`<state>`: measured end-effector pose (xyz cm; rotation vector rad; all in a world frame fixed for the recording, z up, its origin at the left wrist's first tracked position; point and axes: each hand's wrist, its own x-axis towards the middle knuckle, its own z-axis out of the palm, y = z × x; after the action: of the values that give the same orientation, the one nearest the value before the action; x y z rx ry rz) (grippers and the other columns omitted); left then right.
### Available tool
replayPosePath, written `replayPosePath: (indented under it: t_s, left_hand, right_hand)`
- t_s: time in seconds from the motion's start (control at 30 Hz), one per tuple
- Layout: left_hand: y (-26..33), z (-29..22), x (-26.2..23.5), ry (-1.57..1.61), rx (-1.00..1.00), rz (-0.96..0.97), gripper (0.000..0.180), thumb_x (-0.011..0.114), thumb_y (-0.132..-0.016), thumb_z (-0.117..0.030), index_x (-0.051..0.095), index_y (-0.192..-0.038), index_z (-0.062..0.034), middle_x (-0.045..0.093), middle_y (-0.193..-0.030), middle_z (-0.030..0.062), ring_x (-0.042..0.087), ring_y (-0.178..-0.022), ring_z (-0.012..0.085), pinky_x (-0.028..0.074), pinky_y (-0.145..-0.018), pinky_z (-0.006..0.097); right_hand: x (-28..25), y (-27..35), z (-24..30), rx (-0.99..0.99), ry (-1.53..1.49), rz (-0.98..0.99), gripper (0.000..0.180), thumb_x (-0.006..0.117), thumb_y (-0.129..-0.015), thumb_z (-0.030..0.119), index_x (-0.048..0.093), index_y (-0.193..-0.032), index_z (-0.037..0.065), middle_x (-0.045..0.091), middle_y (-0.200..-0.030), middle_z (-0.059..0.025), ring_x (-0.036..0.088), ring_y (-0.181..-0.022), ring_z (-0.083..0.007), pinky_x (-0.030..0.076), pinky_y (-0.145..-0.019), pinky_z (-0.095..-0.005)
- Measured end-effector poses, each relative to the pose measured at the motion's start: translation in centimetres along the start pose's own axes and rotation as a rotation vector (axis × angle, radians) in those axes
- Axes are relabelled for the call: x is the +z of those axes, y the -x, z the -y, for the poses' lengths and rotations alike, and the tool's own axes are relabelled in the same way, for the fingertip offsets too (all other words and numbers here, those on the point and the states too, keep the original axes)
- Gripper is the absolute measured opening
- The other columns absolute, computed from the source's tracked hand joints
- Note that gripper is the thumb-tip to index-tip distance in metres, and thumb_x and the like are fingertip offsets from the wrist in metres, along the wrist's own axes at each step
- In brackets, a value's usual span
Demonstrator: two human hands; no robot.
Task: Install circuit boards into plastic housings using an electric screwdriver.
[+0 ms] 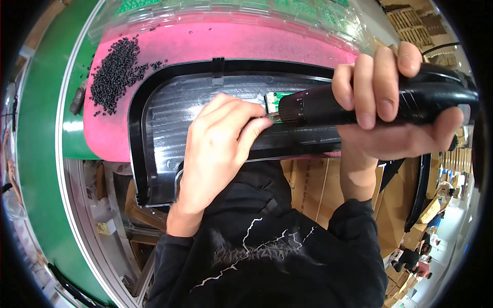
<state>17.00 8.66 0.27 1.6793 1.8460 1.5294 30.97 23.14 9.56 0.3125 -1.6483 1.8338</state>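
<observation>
Right hand (pixel 390 108): wrapped around a black power screwdriver (pixel 380 102), fingers over the top of the barrel, thumb beneath. The tool lies nearly level, its nose pointing toward the person's left and meeting a small green circuit board (pixel 273 99).

Left hand (pixel 221 143): fingers pinched narrow at the tool's nose, fingertips (pixel 262 123) just beside the circuit board. Whether they grip a screw or only steady the tip cannot be told; the spot is hidden by the fingers.

Black plastic panel (pixel 169 113): large, ribbed inside, with a raised curved rim. It lies on the pink mat and runs under both hands. The circuit board sits on its upper inner face, near the middle of the view.

Pink mat (pixel 231 43): covers the counter beneath the panel.

Heap of small black screws (pixel 115 72): loose on the pink mat, to the left of the panel, well apart from both hands.

Clear plastic tray (pixel 231 10): at the far edge of the mat, with green parts showing through it.

Green belt (pixel 38 169): curves along the left side, edged by a metal rail.

Black sleeves (pixel 267 246): the person's own, with a pale lightning print, entering from the lower edge.

Cardboard boxes (pixel 308 185): below the panel's near edge, behind the arms.
</observation>
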Motion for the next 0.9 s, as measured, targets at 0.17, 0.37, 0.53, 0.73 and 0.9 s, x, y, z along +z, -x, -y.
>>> replayPosePath:
  t_s: [0.17, 0.37, 0.53, 0.73, 0.9]
  left_hand:
    - [0.0, 0.3, 0.3, 0.034, 0.093, -0.026, 0.015, 0.078, -0.074, -0.006, 0.068, -0.085, -0.0015, 0.067, -0.08, 0.0082, 0.063, -0.077, 0.0263, 0.05, -0.072, 0.037]
    - [0.2, 0.1, 0.3, -0.02, 0.114, -0.007, 0.018, 0.079, -0.071, -0.005, 0.067, -0.084, -0.0024, 0.068, -0.081, 0.0073, 0.064, -0.078, 0.0254, 0.048, -0.071, 0.035]
    - [-0.1, -0.2, 0.3, -0.051, 0.224, -0.042, 0.027, 0.081, -0.065, -0.005, 0.066, -0.086, -0.0021, 0.067, -0.083, 0.0082, 0.064, -0.079, 0.0266, 0.048, -0.07, 0.036]
    - [0.0, -0.2, 0.7, -0.13, 0.325, -0.207, 0.03, 0.082, -0.061, -0.005, 0.067, -0.087, -0.0018, 0.069, -0.084, 0.0085, 0.067, -0.079, 0.0266, 0.05, -0.069, 0.035]
    - [0.0, 0.1, 0.3, -0.063, 0.19, -0.263, 0.012, 0.075, -0.074, 0.004, 0.068, -0.083, 0.0014, 0.072, -0.084, 0.0113, 0.068, -0.08, 0.0267, 0.053, -0.071, 0.034]
  right_hand:
    - [0.5, 1.4, 0.2, -0.088, 0.0, -0.086, 0.064, 0.062, -0.083, 0.065, 0.053, -0.113, 0.009, 0.055, -0.074, 0.0029, 0.054, -0.059, -0.0092, 0.043, -0.062, -0.0266]
    - [1.0, 1.9, 0.8, -0.081, 0.026, -0.124, 0.067, 0.062, -0.083, 0.067, 0.051, -0.116, 0.01, 0.055, -0.075, 0.0034, 0.054, -0.059, -0.0087, 0.043, -0.062, -0.0275]
    - [1.2, 1.9, 0.7, -0.041, 0.051, -0.143, 0.069, 0.06, -0.084, 0.069, 0.05, -0.119, 0.01, 0.055, -0.076, 0.0034, 0.054, -0.06, -0.0088, 0.043, -0.063, -0.0284]
    - [1.8, 0.9, 0.4, -0.045, 0.017, -0.082, 0.075, 0.048, -0.085, 0.076, 0.053, -0.118, 0.009, 0.056, -0.078, 0.0029, 0.05, -0.058, -0.0098, 0.042, -0.062, -0.0288]
    - [0.8, 1.1, -0.5, -0.115, 0.2, -0.092, 0.076, 0.046, -0.085, 0.078, 0.054, -0.113, 0.007, 0.052, -0.065, 0.0021, 0.045, -0.048, -0.0103, 0.04, -0.052, -0.0289]
